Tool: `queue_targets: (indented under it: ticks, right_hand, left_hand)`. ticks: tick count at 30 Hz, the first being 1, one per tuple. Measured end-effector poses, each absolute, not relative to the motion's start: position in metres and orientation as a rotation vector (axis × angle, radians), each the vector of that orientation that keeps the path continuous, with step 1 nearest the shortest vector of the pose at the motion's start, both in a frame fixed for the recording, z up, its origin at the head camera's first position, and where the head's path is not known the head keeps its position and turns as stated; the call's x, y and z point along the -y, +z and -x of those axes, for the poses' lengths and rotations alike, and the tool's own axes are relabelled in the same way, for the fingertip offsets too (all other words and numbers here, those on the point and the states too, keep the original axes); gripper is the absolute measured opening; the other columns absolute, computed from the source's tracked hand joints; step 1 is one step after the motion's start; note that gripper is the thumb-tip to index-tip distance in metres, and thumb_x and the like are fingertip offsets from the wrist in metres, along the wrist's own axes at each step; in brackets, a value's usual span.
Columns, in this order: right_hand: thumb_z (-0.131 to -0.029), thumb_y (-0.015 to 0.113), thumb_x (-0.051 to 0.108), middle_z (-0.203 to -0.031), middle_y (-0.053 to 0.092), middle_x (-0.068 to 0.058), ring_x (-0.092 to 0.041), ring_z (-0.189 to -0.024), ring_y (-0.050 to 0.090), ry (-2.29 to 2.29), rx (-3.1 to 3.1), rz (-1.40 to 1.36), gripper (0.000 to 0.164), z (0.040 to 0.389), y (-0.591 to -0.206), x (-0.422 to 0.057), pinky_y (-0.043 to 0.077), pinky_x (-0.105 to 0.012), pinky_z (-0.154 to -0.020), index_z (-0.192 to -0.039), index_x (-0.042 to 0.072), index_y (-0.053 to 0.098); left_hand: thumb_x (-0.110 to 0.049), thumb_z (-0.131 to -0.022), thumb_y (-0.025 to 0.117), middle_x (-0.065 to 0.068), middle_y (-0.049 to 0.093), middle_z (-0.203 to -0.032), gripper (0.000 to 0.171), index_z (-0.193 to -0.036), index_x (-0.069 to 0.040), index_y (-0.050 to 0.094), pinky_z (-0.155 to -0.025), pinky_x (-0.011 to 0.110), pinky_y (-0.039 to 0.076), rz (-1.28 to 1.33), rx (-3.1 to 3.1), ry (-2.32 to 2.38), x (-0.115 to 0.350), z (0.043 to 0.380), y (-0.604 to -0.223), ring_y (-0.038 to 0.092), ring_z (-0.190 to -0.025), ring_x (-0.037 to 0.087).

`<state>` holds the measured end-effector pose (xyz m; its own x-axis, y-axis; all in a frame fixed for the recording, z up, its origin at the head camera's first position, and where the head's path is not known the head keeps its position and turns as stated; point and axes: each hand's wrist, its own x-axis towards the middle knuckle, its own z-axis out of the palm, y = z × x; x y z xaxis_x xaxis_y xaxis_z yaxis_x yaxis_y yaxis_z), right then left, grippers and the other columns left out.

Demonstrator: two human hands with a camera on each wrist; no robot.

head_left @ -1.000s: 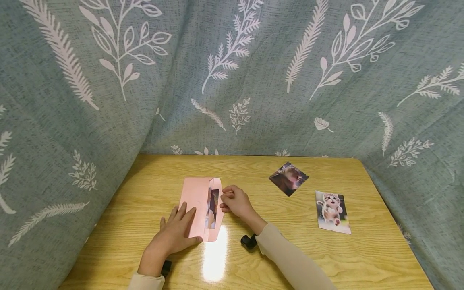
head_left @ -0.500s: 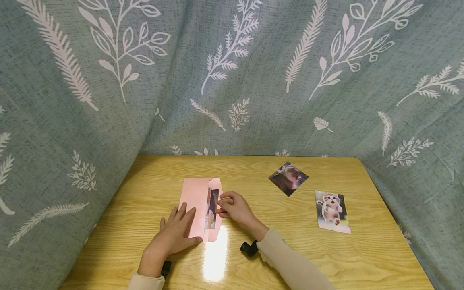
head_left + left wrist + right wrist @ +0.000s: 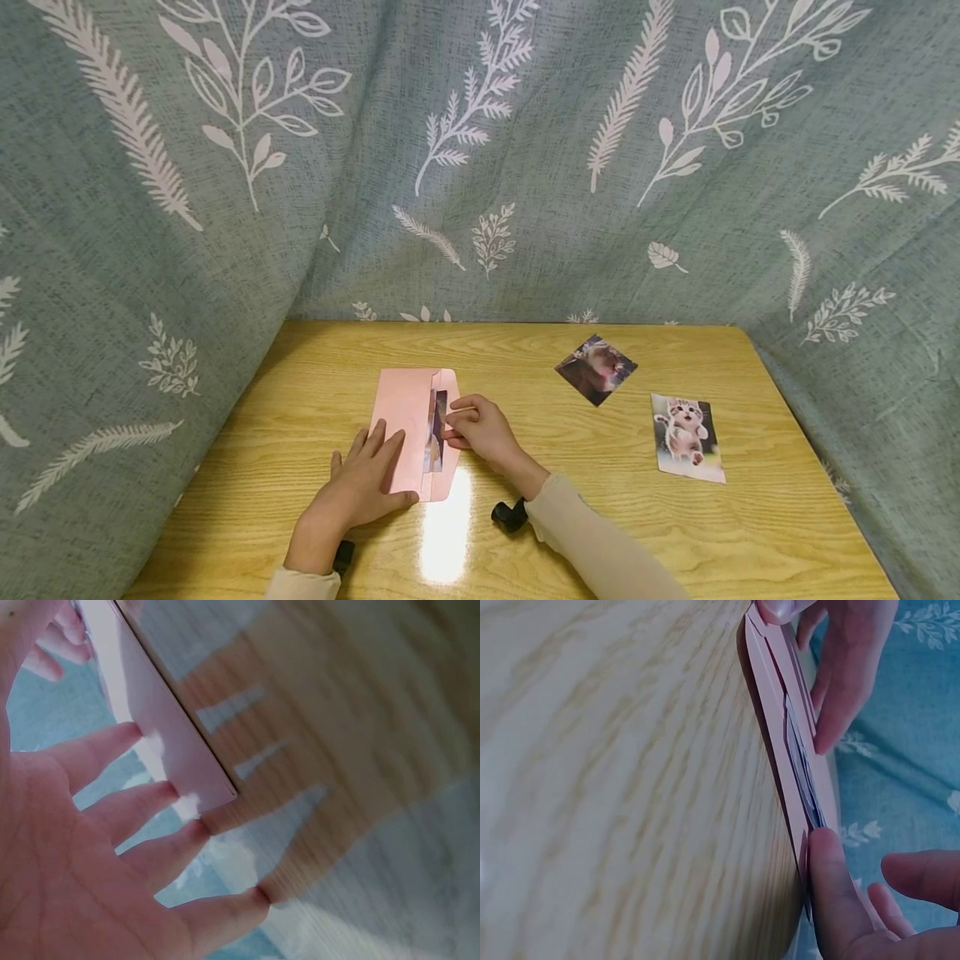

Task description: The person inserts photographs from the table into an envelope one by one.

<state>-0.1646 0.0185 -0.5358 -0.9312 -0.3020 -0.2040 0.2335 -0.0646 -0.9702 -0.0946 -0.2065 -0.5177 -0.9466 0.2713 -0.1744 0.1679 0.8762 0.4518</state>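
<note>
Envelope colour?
Plain light pink; the envelope shows best in the head view.

A pale pink envelope (image 3: 397,392) lies flat on the desk (image 3: 637,533), left of its middle, long sides running between the near and far edges. Its flap (image 3: 442,487) is unfolded toward the right edge. A dark photo print (image 3: 437,421) sits partly inside, a strip showing over the flap. The left hand (image 3: 360,483) rests on the envelope; the right hand's (image 3: 486,429) fingertips touch the print's exposed edge.
</note>
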Motion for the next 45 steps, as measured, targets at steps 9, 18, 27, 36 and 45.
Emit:
queue_targets:
  ticks: [9,18,27,36,45]
  right_hand:
    - [-0.098,0.056,-0.006,-0.108,0.068,-0.028,-0.033,-0.086,0.072,-2.066,-1.844,0.052,0.029,0.168,-0.536,-0.011,0.059,-0.040,-0.077,-0.126,-0.012,0.052]
    - [-0.099,0.056,-0.004,-0.107,0.069,-0.026,-0.032,-0.087,0.072,-2.058,-1.844,0.042,0.027,0.169,-0.534,-0.004,0.059,-0.038,-0.077,-0.125,-0.011,0.053]
    - [-0.098,0.058,-0.003,-0.102,0.068,-0.027,-0.023,-0.078,0.069,-2.065,-1.844,0.028,0.026,0.171,-0.536,0.002,0.060,-0.037,-0.074,-0.123,-0.010,0.054]
    - [-0.097,0.059,-0.002,-0.104,0.068,-0.025,-0.030,-0.084,0.070,-2.031,-1.903,0.056,0.028,0.168,-0.535,0.000,0.060,-0.039,-0.075,-0.123,-0.009,0.054]
    - [-0.099,0.059,0.002,-0.109,0.066,-0.025,-0.038,-0.092,0.069,-1.944,-1.994,0.207,0.031,0.169,-0.527,-0.029,0.059,-0.043,-0.079,-0.127,-0.010,0.054]
  left_hand:
    - [-0.054,-0.079,0.080,0.025,0.020,-0.161,0.097,-0.155,-0.011,0.038,-0.100,0.082,0.012,-0.336,-2.812,0.646,0.207,0.096,-0.518,0.013,-0.146,0.051]
    - [-0.055,-0.080,0.079,0.025,0.020,-0.161,0.097,-0.155,-0.011,0.038,-0.100,0.082,0.012,-0.332,-2.807,0.638,0.207,0.097,-0.517,0.013,-0.146,0.051]
    - [-0.054,-0.079,0.080,0.025,0.020,-0.161,0.097,-0.155,-0.011,0.038,-0.100,0.083,0.012,-0.330,-2.805,0.636,0.207,0.096,-0.517,0.013,-0.146,0.051]
    - [-0.055,-0.079,0.080,0.025,0.021,-0.161,0.097,-0.155,-0.012,0.038,-0.100,0.083,0.013,-0.335,-2.809,0.631,0.207,0.096,-0.518,0.014,-0.146,0.050]
    - [-0.056,-0.079,0.080,0.025,0.020,-0.161,0.097,-0.155,-0.012,0.038,-0.100,0.082,0.012,-0.325,-2.799,0.634,0.207,0.095,-0.517,0.013,-0.146,0.050]
